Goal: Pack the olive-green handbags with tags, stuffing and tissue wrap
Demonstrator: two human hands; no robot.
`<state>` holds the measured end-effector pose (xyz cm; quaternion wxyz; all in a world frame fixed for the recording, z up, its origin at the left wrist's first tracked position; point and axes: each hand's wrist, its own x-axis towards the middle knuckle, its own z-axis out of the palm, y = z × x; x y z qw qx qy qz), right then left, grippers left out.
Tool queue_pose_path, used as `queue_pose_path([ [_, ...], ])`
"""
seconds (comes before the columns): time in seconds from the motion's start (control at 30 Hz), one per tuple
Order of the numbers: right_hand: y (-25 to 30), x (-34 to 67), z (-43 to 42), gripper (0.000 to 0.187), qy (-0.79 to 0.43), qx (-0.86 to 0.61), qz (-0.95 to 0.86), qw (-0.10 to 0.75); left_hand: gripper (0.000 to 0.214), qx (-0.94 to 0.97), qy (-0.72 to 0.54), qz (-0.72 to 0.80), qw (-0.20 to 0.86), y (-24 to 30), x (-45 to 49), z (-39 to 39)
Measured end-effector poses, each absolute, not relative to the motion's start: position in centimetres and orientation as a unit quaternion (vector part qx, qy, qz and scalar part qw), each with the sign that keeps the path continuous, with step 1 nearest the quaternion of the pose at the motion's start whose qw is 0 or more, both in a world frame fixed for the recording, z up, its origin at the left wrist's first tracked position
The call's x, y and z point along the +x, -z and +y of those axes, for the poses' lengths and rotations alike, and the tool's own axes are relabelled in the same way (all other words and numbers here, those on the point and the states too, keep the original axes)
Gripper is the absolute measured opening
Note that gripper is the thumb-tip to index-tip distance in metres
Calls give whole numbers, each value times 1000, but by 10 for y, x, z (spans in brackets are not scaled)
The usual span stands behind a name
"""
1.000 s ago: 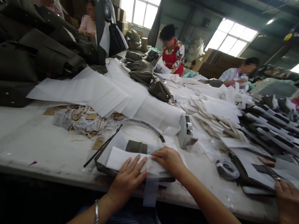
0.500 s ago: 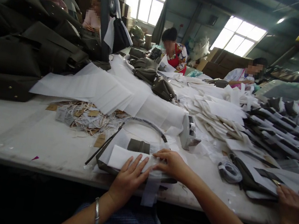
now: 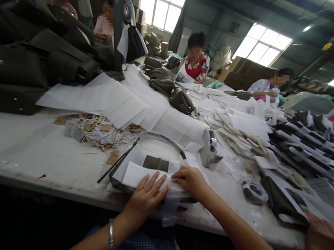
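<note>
A dark olive handbag lies before me at the table's front edge, its wrapped handle arching behind it. Across its front is a folded white foam sheet. My left hand rests flat on this sheet with the fingers apart. At the sheet's right end my right hand has its fingertips pinched together; what is between them is hidden. From below the fingers a translucent strip hangs over the table edge. A grey tape dispenser stands behind the bag to the right.
Dark bags are piled high at left. String tags lie in a heap near white sheets. At right, a co-worker's hand touches another bag beside a coiled clear-wrapped strap. People work across the table.
My right hand's fingers have drawn together into a pinch. My left hand has stayed flat on the sheet. The co-worker's hand at right has shifted slightly on the other bag.
</note>
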<state>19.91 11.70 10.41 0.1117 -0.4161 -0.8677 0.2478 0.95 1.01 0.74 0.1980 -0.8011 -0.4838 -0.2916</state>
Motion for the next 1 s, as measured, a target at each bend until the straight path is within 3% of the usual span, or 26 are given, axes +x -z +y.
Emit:
queue_pose_path([
  [0.2,-104,203,116,37,-234,-437,-864,94,33,-801,291,-484,198,-5,10,10],
  [0.47,-101,199,128,27,-250,-464,-849,39,33,-806,278,-483,199,-5,9,10],
  [0.63,-101,193,120,11,-181,-472,-860,71,30,-805,277,-481,208,-4,9,11],
  [1.0,-130,190,186,18,-70,-476,-872,85,35,-788,311,-484,218,-6,11,12],
])
